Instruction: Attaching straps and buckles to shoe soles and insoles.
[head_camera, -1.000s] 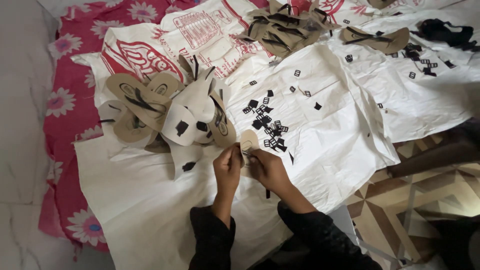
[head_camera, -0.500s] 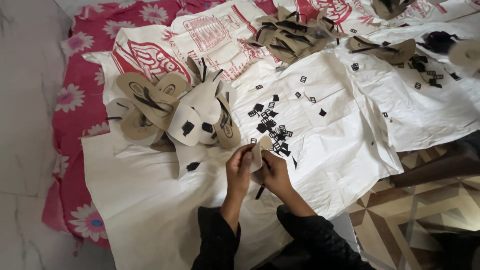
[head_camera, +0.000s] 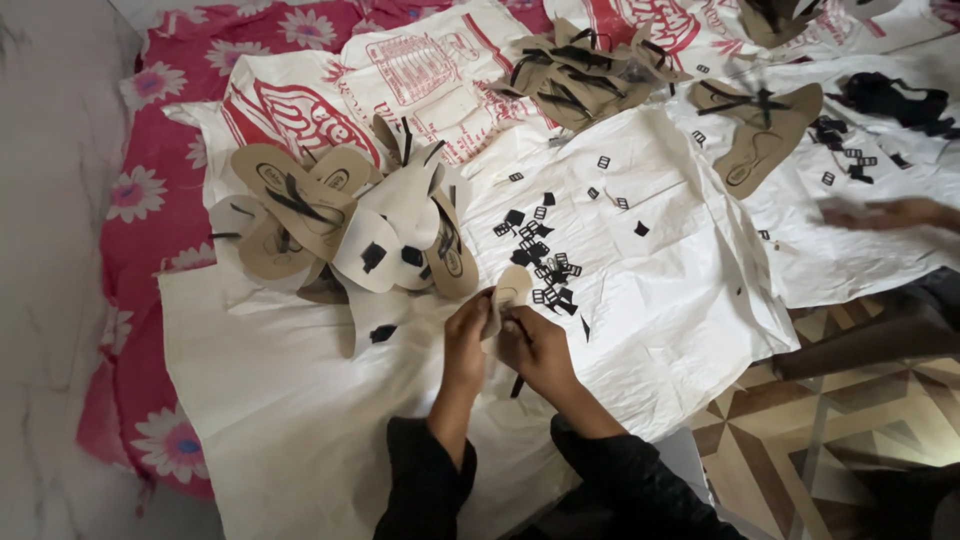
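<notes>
- Nearest the camera, two dark sleeves (head_camera: 600, 480) reach forward over a white woven sheet (head_camera: 290, 420) spread on the floor.
- The left hand (head_camera: 467, 335) pinches the near edge of a tan sandal sole (head_camera: 508, 292), its grip clenched on it.
- The right hand (head_camera: 532, 345) also has its grip clenched on the tan sandal sole from the other side; a thin black strap (head_camera: 517, 385) hangs down below it.
- Just beyond the sole lies a scatter of small black buckles (head_camera: 540, 262), close to the fingers.
- To the left sits a heap of tan and white soles (head_camera: 350, 225) with black straps, near the left hand but apart from it.
- At the right edge a blurred hand of another person (head_camera: 885, 213) rests over the sheet.
- Farther back, a second pile of soles (head_camera: 585, 72) and a lone pair (head_camera: 760, 135) lie on printed sacks.
- A pink flowered cloth (head_camera: 140, 190) shows under the sheets on the left; patterned floor tiles (head_camera: 800, 440) show on the right.
</notes>
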